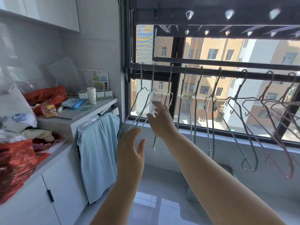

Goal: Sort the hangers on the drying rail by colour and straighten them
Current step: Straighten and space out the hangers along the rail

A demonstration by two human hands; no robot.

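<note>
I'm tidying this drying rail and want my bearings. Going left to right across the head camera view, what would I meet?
Crumpled red plastic bag in the bottom-left corner → white paper cup → left hand → right hand → pink wire hangers at the far right.

Bare left hand (131, 143); bare right hand (159, 119); fingers slender; both forearms uncovered down to bottom frame edge; nails too blurred to tell.

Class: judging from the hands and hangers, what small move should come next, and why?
Probably close the right hand on the leftmost green hangers and square them: they hang skewed on the drying rail, and that open hand is at them.
</note>
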